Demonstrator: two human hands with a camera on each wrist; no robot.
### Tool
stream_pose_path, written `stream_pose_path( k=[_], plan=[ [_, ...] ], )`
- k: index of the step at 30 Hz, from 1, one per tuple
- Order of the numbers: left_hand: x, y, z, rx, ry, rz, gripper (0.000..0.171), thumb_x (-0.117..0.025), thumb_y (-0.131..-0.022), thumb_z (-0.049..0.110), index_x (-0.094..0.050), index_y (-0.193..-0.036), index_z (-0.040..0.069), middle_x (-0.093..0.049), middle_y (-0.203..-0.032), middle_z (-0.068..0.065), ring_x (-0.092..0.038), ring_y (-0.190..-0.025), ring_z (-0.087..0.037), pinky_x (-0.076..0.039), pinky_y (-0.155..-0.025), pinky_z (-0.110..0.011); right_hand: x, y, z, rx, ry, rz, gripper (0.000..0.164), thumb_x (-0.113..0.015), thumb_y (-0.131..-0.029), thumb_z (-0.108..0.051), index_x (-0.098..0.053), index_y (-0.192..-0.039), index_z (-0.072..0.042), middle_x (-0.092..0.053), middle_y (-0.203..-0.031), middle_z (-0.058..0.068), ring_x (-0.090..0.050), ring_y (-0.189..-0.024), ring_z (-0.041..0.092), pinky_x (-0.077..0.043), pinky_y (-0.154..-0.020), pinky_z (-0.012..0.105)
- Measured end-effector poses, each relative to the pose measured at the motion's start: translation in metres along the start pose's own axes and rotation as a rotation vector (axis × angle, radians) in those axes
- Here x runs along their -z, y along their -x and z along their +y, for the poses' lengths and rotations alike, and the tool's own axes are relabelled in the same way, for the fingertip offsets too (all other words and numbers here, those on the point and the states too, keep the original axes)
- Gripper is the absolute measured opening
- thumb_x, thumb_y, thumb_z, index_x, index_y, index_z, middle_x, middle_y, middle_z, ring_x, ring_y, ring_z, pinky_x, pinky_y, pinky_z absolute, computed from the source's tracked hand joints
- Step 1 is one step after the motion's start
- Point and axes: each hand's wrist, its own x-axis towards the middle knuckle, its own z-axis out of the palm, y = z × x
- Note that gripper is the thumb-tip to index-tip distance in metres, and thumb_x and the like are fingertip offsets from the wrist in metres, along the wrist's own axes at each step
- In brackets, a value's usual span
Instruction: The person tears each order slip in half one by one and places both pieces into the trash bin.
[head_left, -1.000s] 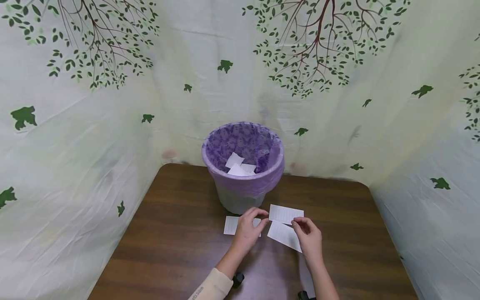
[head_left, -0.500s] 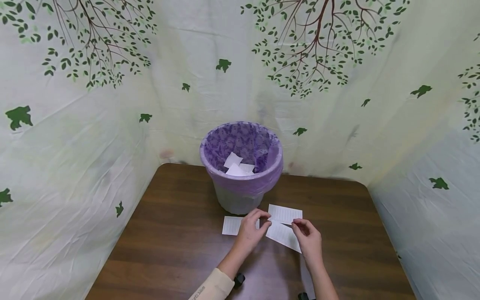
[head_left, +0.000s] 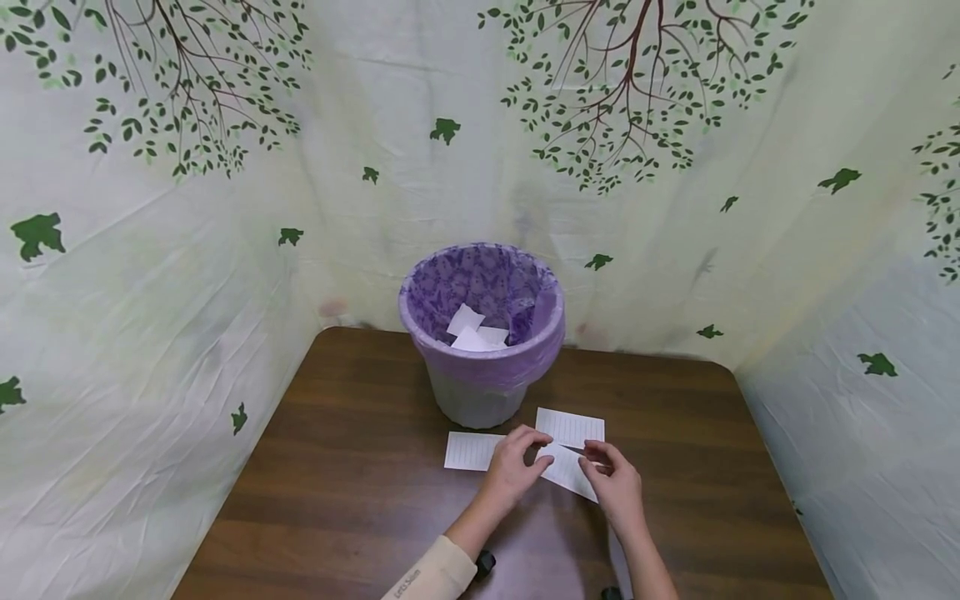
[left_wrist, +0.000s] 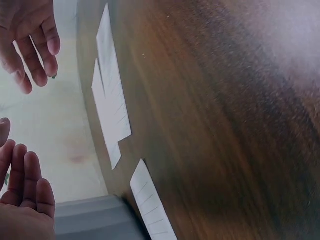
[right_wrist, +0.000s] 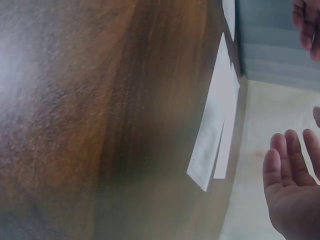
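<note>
My left hand [head_left: 512, 467] hovers above the table with thumb and fingertips apart, nothing visible between them. Facing it, my right hand [head_left: 618, 490] is likewise raised, its fingers loosely bent and holding nothing that I can see. Below and between them lies a tilted white lined paper slip [head_left: 567, 477], partly covered by the fingers in the head view. A second lined slip [head_left: 572, 426] lies just behind it, their edges meeting or overlapping. Left of these is another slip [head_left: 471, 451], its right end hidden by my left hand. Both wrist views show the slips flat on the wood, beneath the hands.
A grey bin [head_left: 480, 404] with a purple patterned liner [head_left: 491, 367] stands behind the hands, several white paper pieces [head_left: 471, 337] inside. The brown wooden table [head_left: 337, 500] reaches a pale curtain [head_left: 450, 192] printed with leaves and branches. Dark wrist devices [head_left: 485, 565] sit at my wrists.
My left hand has shifted a little right and toward me, its thumb and finger now wider apart, uncovering more of the left slip. The right thumb and finger have also parted slightly. The slips stay put.
</note>
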Motion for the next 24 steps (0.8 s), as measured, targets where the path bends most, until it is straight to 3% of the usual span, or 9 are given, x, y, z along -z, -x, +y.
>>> stream_pose_path(
  k=[4, 10, 15, 24],
  plan=[
    [-0.006, 0.002, -0.001, -0.035, -0.051, -0.014, 0.028, -0.087, -0.083, 0.006, -0.078, -0.11, 0.007, -0.073, -0.104, -0.005, -0.07, -0.096, -0.023, -0.057, -0.087, -0.03, 0.0, 0.001, 0.005, 0.009, 0.033, -0.01, 0.033, -0.077, -0.095, -0.008, -0.073, -0.126, 0.0, -0.077, -0.121, 0.022, -0.073, -0.111, 0.034, -0.06, -0.092, 0.031],
    [-0.014, 0.003, 0.0, -0.018, -0.124, -0.081, 0.032, -0.087, -0.085, 0.01, -0.078, -0.115, 0.009, -0.074, -0.108, -0.003, -0.069, -0.102, -0.02, -0.056, -0.092, -0.031, 0.0, 0.001, 0.012, 0.057, 0.081, -0.014, 0.034, -0.078, -0.094, -0.008, -0.072, -0.127, -0.001, -0.076, -0.123, 0.022, -0.071, -0.118, 0.038, -0.057, -0.101, 0.053],
    [-0.022, 0.004, -0.001, -0.008, -0.203, -0.137, 0.033, -0.087, -0.086, 0.015, -0.078, -0.118, 0.011, -0.074, -0.113, -0.001, -0.068, -0.11, -0.02, -0.054, -0.101, -0.037, 0.0, 0.001, 0.019, 0.114, 0.155, -0.017, 0.039, -0.079, -0.091, -0.009, -0.072, -0.128, 0.0, -0.075, -0.126, 0.022, -0.069, -0.121, 0.041, -0.055, -0.102, 0.057],
    [-0.033, 0.007, -0.011, -0.114, -0.345, -0.144, 0.036, -0.09, -0.082, 0.018, -0.078, -0.116, 0.013, -0.072, -0.109, 0.002, -0.068, -0.103, -0.018, -0.055, -0.089, -0.028, -0.003, 0.0, 0.031, 0.131, 0.275, -0.08, 0.047, -0.082, -0.089, -0.012, -0.069, -0.133, 0.0, -0.069, -0.134, 0.025, -0.064, -0.128, 0.046, -0.05, -0.107, 0.061]
  ],
)
